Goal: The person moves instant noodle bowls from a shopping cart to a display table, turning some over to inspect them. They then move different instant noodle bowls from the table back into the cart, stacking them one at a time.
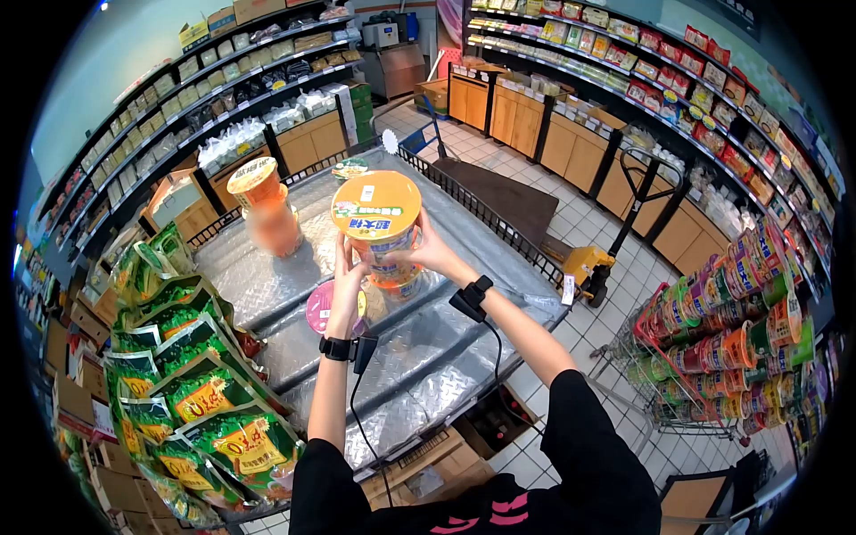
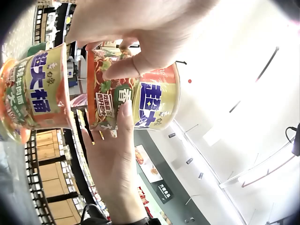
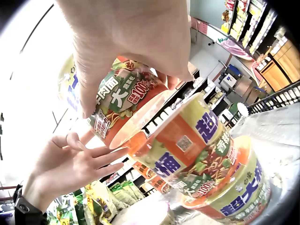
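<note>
Both hands hold a large instant noodle cup (image 1: 376, 209) with an orange lid, over a grey metal-topped display stand. My left hand (image 1: 349, 272) grips its left side, thumb across the printed wall in the left wrist view. On the opposite side, my right hand (image 1: 426, 250) grips it, its thumb (image 2: 125, 124) along the wall. Below is a similar noodle cup (image 3: 187, 150), standing on another cup (image 3: 243, 190); a gap shows between the held cup and this stack in the left wrist view. A pink-lidded cup (image 1: 328, 308) sits beside the stack.
To the left stands another stack of orange noodle cups (image 1: 252, 187). Green snack bags (image 1: 201, 401) line the stand's left side. A black rail (image 1: 495, 218) edges the far side. A cart loaded with noodle cups (image 1: 722, 330) and a yellow pallet jack (image 1: 588, 267) stand right.
</note>
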A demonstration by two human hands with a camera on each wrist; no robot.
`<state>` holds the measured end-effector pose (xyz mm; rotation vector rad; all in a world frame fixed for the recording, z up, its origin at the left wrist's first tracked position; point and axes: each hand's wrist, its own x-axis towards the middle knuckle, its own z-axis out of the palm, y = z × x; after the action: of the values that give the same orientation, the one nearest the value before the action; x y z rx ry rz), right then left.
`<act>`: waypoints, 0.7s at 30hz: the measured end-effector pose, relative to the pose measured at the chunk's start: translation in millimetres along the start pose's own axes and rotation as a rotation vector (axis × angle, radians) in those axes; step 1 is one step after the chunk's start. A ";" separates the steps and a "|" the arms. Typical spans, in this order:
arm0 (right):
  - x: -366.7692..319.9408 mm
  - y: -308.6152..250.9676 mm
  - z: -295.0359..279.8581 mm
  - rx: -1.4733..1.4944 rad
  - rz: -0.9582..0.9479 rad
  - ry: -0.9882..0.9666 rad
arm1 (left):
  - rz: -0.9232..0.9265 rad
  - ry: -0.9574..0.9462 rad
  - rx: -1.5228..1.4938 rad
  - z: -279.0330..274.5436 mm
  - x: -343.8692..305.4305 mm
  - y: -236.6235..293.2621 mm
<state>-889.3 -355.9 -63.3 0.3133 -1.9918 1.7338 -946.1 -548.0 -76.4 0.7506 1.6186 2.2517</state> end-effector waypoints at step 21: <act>-222.1 -212.8 -103.3 -0.285 -0.017 0.302 | 0.089 -0.428 -0.137 197.6 -154.7 94.4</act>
<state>-577.7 -322.0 20.5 -0.0277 -1.9663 1.3685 -701.0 -499.4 20.9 1.1883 1.2400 2.0476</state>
